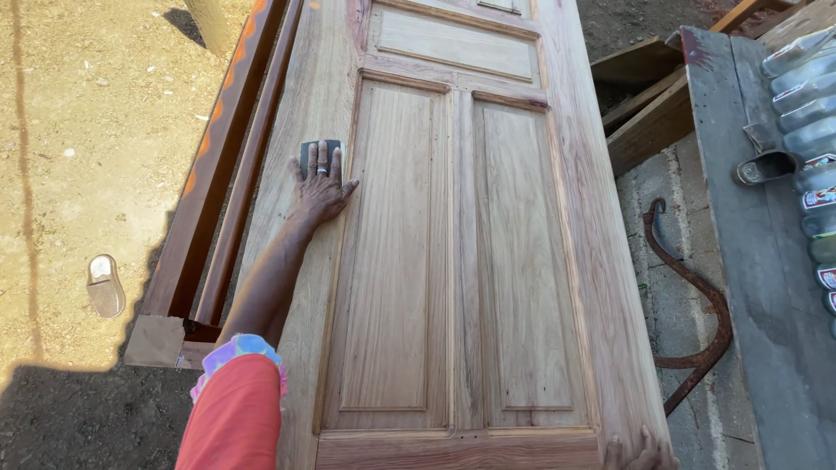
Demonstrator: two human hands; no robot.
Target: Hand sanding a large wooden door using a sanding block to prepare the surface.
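A large panelled wooden door [453, 261] is seen from above, laid flat and stretching away from the viewer, its grain reddish-brown along the outer frame and paler in the recessed panels. The left hand [320, 187] is pressed flat on the door's left stile, fingers spread, and a ring is worn on one finger. Beneath the fingertips a small dark sanding pad [319, 150] is held down against the wood, only its upper edge showing past the fingers. The left arm is extended forward, and an orange sleeve [233, 418] with a multicoloured cuff is seen at the bottom of the view. The right hand [640, 453] is glimpsed only at the door's near right corner, where a few fingertips rest on the edge; whether the edge is gripped cannot be told. To the left of the door, long wooden rails [228, 165] are laid alongside it over sandy ground, on which a lone sandal [105, 285] is lying. To the right, a curved rusty iron bar [705, 305] is set on grey concrete blocks, with stacked timber [649, 96] beyond and a row of plastic bottles [814, 130] at the far right edge.
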